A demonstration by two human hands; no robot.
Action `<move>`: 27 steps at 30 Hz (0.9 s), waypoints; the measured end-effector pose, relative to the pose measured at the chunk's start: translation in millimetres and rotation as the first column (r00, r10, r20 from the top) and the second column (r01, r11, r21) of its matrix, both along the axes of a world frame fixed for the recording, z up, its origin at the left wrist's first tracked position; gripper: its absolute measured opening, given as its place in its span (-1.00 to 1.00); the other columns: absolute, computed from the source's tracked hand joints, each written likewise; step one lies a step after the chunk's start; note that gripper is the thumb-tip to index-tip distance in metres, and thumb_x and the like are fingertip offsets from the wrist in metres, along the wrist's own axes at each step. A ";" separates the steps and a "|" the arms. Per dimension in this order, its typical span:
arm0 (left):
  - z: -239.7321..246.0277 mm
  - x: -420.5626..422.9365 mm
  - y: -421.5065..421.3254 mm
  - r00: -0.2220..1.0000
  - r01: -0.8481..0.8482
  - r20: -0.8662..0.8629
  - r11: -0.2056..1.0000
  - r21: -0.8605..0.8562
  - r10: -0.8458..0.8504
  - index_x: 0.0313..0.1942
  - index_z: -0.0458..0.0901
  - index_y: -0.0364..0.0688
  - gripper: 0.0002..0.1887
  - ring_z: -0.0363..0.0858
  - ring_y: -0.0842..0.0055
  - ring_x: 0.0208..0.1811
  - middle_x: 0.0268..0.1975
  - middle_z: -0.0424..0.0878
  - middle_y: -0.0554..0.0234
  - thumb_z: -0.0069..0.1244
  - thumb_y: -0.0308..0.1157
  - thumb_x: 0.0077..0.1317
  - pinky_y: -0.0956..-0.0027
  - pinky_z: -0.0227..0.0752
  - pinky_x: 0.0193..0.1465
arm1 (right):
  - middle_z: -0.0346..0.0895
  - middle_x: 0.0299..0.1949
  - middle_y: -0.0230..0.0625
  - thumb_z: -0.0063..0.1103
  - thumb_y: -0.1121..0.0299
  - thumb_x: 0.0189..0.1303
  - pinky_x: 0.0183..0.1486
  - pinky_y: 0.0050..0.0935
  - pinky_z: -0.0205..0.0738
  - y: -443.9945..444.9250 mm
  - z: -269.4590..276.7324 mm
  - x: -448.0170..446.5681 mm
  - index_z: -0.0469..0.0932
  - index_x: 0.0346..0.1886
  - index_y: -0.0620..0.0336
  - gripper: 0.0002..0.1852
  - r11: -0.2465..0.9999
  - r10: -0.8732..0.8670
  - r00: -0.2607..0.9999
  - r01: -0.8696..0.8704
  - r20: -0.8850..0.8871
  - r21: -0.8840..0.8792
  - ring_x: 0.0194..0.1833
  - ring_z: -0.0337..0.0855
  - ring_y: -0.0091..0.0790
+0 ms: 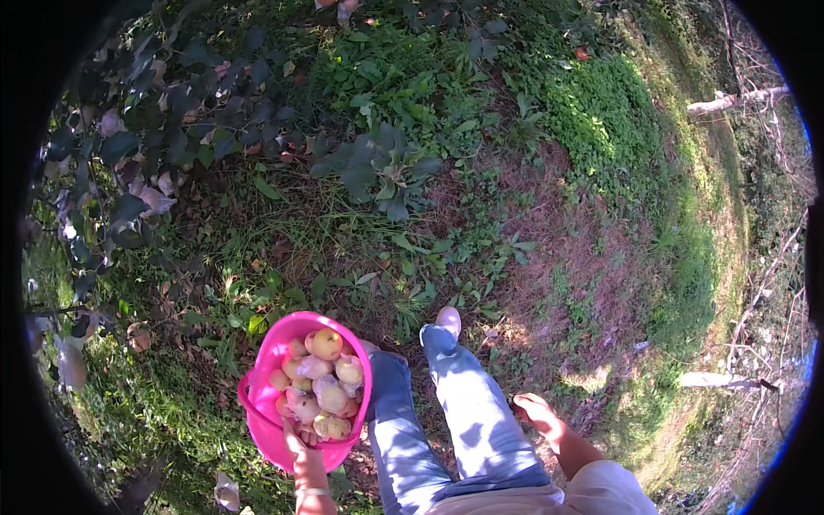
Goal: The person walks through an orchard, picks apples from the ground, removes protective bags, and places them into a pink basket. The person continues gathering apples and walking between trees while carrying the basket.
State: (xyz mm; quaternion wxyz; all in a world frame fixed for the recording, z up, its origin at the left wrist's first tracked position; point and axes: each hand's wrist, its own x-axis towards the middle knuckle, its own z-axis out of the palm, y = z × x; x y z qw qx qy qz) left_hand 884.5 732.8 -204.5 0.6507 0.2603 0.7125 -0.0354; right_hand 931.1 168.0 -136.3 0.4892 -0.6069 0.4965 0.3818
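Note:
A pink plastic bucket (264, 380) hangs beside my left leg, filled with apples (327, 344), several of them wrapped in clear plastic bags. My left hand (301, 439) is at the bucket's near rim, with the fingers closed around what looks like its handle. To the right of my legs, my right hand (537, 412) hangs with its fingers slightly curled and nothing seen in it.
Leafy branches with bagged apples (154, 199) fill the left side. A loose apple (581, 53) lies in the greenery at the top right. Grass and weeds (412, 302) cover the ground ahead. Pale tree trunks (721, 380) stand at the right edge.

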 end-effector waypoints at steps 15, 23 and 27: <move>127.1 23.5 -72.4 0.946 0.312 -0.125 0.946 0.085 -0.300 -0.35 0.59 -0.17 -0.60 -0.01 0.68 -0.75 -0.77 0.02 0.62 -0.13 -0.05 0.49 0.45 -0.18 -0.67 | 0.71 -0.28 -0.08 0.22 0.19 0.20 -0.15 -0.26 0.57 -108.9 -74.6 -155.1 0.65 -0.12 0.16 -0.71 0.945 0.214 0.967 -0.170 0.137 -0.278 -0.24 0.75 -0.15; 177.8 93.3 -196.5 0.924 0.340 -0.279 0.898 0.280 -0.263 -0.39 0.46 -0.09 -0.64 0.08 0.61 -0.74 -0.70 0.18 0.56 -0.13 -0.01 0.43 0.39 0.15 -0.62 | 0.67 -0.44 -0.24 0.17 0.30 0.24 -0.33 -0.34 0.61 -170.7 -28.6 -183.8 0.61 -0.20 0.29 -0.77 0.970 0.171 0.984 -0.177 -0.049 -0.167 -0.40 0.73 -0.34; 200.8 123.7 -267.9 0.905 0.418 -0.222 0.855 0.307 -0.362 -0.38 0.45 -0.09 -0.64 0.09 0.62 -0.74 -0.69 0.19 0.57 -0.12 0.00 0.43 0.41 0.16 -0.62 | 0.66 -0.45 -0.20 0.16 0.27 0.26 -0.37 -0.33 0.60 -205.9 -40.6 -241.8 0.60 -0.12 0.33 -0.71 0.956 0.114 0.985 -0.144 -0.130 -0.254 -0.43 0.72 -0.34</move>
